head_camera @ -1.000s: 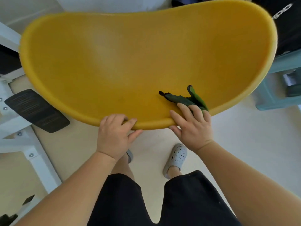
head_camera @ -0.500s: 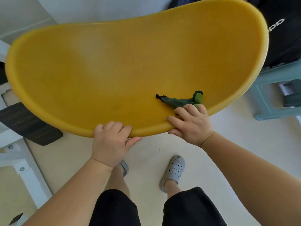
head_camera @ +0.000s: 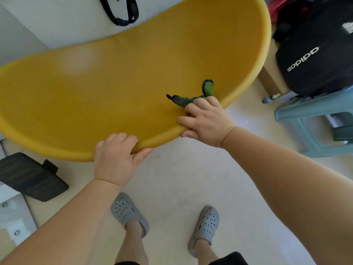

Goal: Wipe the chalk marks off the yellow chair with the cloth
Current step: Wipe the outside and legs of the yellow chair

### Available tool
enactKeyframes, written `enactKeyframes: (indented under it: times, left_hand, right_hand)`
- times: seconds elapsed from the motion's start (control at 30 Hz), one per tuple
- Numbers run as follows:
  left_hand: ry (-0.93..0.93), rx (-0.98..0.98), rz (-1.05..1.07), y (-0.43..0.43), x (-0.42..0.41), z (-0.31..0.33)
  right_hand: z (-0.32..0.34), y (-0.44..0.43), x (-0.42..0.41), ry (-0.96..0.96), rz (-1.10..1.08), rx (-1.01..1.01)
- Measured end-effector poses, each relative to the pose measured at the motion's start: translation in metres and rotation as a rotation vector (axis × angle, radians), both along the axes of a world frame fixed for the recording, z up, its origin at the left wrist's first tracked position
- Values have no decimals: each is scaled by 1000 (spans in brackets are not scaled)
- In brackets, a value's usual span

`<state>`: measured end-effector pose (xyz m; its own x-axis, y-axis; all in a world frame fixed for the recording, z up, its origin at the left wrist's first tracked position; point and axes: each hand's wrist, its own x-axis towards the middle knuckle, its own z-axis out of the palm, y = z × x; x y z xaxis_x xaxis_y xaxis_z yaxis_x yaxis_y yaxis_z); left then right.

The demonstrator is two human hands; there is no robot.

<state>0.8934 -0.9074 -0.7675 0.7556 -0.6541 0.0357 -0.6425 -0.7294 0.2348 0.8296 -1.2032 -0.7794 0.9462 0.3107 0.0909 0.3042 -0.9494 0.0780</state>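
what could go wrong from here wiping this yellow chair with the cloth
1. The cloth is bunched small under the right hand, so it may miss marks, perhaps the pale patch far across the yellow chair.
2. The left hand and right hand both grip the near rim; a hard pull might tip the chair onto the clogs.

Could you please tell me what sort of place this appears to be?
Probably a room in a home or small gym: a pale smooth floor, a black backpack on a teal plastic stool, and a black pedal by a white frame, perhaps exercise equipment.
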Motion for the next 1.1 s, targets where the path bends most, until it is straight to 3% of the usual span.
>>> enactKeyframes:
  times: [0.2, 0.43, 0.53, 0.6, 0.77, 0.9, 1.03, 1.1]
  left_hand:
    - [125, 47, 68, -10, -5, 17]
    - [523, -211, -24, -98, -29, 103]
    - [697, -298, -144, -151, -53, 145]
    - [798, -352, -100, -176, -77, 169]
    - [920, -476, 198, -205, -137, 210]
    - [1212, -598, 125, -226, -162, 239]
    - [1178, -645, 118, -247, -158, 252]
    - [1184, -644, 130, -253, -143, 254]
  right_hand:
    - [18, 18, -18, -5, -147, 113]
    - [105, 33, -69, -248, -370, 725]
    - [160, 19, -101, -62, -474, 1059]
    - [190, 1, -121, 86, -595, 1262]
    - [256, -47, -166, 92, -809, 1326]
    - [288, -58, -173, 103, -773, 1371]
    - [302, -63, -164, 60, -853, 1531]
    - [306, -70, -157, 37, -910, 1456]
